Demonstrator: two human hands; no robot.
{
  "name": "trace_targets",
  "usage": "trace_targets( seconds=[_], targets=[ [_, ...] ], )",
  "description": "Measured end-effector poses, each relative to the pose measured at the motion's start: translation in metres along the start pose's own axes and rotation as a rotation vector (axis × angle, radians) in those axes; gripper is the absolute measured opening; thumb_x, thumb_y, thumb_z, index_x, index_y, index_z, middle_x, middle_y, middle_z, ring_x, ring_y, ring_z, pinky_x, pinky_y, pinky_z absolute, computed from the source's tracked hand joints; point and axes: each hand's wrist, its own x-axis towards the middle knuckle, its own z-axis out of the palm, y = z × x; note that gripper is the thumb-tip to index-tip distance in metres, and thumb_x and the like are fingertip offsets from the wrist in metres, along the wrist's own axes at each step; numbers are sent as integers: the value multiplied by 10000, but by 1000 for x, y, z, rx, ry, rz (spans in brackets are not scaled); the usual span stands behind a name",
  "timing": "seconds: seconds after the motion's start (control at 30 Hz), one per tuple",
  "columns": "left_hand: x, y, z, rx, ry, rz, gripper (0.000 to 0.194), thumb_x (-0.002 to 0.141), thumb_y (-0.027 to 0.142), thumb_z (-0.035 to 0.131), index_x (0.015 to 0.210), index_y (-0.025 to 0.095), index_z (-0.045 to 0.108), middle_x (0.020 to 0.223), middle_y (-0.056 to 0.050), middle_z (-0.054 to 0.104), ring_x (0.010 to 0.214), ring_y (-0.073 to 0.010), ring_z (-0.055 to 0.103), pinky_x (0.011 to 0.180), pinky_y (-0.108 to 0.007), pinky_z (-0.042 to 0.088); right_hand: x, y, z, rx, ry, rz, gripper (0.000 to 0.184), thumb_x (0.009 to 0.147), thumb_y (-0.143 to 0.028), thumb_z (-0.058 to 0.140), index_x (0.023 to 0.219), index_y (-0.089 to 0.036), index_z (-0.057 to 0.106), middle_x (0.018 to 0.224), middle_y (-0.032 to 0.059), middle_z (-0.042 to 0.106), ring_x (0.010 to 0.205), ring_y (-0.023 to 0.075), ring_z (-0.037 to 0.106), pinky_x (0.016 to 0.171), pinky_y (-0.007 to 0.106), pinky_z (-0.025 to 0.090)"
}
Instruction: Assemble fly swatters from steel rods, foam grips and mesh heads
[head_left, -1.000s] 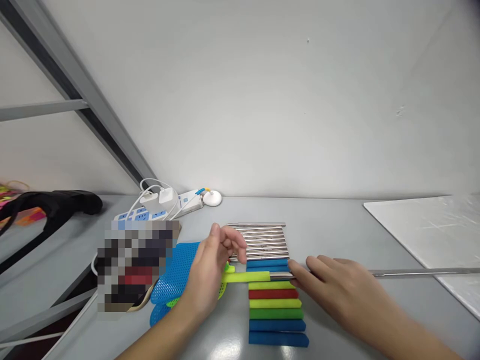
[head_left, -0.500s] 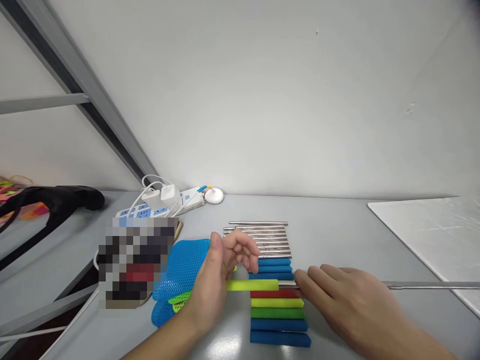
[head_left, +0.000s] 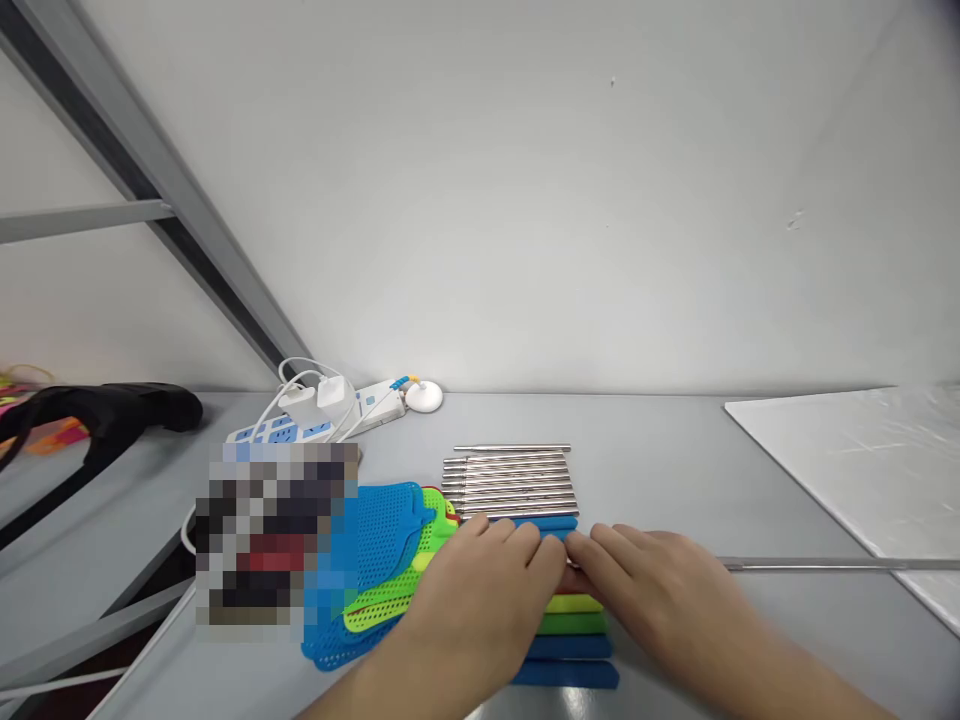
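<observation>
My left hand (head_left: 484,595) is closed, its fingers wrapped over the spot where a yellow-green handle sleeve showed earlier; the sleeve itself is hidden under it. Touching it from the right, my right hand (head_left: 652,590) is closed round a long metal telescopic rod (head_left: 832,564), which runs out to the right. Below both hands lie several coloured handle sleeves (head_left: 574,625) in red, yellow, green and blue, partly covered. Perforated fly swatter heads (head_left: 379,525) in blue and green are piled left of my left hand. Behind the hands, several short metal rods (head_left: 517,482) lie side by side.
A power strip (head_left: 281,432) with white plugs and cables stands at the back left, beside a white round disc (head_left: 424,397). A pixelated patch covers something at the left. A black strap-like object (head_left: 142,405) lies far left. A white sheet (head_left: 862,450) covers the right side.
My left hand has gone from open fingers to closed over the yellow-green sleeve, moving right until it meets my right hand. The right hand has shifted slightly left, still on the rod.
</observation>
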Motion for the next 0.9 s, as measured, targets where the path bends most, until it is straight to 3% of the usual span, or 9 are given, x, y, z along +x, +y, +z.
trace_targets(
  seconds=[0.13, 0.3, 0.43, 0.57, 0.73, 0.9],
  targets=[
    [0, -8, -9, 19, -59, -24, 198, 748, 39, 518, 828, 219, 541, 730, -25, 646, 665, -239, 635, 585, -318, 449, 3, 3, -6, -31, 14, 27, 223, 783, -22, 462, 824, -239, 431, 676, -33, 532, 501, 157, 433, 484, 303, 169],
    [-3, -14, -7, 22, 35, -22, 125, 868, 129, 496, 794, 217, 544, 666, -30, 623, 594, -228, 621, 522, -285, 382, 7, 7, -9, -28, 19, 23, 187, 823, -47, 477, 804, -231, 453, 671, -40, 524, 520, 152, 415, 511, 306, 185],
    [-5, -19, -5, -23, 116, -8, 194, 945, 227, 483, 759, 211, 535, 650, -27, 620, 584, -219, 608, 520, -283, 327, 4, 13, -8, -62, 19, 21, 121, 921, -148, 487, 831, -229, 494, 685, -39, 527, 556, 158, 408, 550, 316, 187],
    [-7, -36, -11, -4, 147, -21, 257, 994, 275, 406, 764, 209, 500, 684, -14, 624, 607, -204, 590, 536, -287, 289, -2, 32, -8, -148, 95, 27, 195, 996, -272, 443, 821, -220, 514, 685, -24, 518, 560, 156, 384, 584, 316, 196],
    [-10, -60, -20, 50, 164, -83, 266, 1003, 269, 371, 767, 210, 479, 692, -1, 610, 607, -195, 568, 555, -295, 268, -9, 65, -14, -208, 164, 51, 216, 1005, -254, 445, 844, -200, 578, 684, -13, 528, 558, 137, 374, 606, 302, 233],
    [-10, -66, -20, 39, 198, -79, 253, 993, 251, 378, 769, 211, 487, 695, 3, 601, 609, -188, 556, 558, -289, 270, -13, 78, -21, -210, 187, 47, 186, 994, -225, 468, 867, -187, 599, 694, -4, 541, 567, 129, 404, 587, 290, 250]
  ],
)
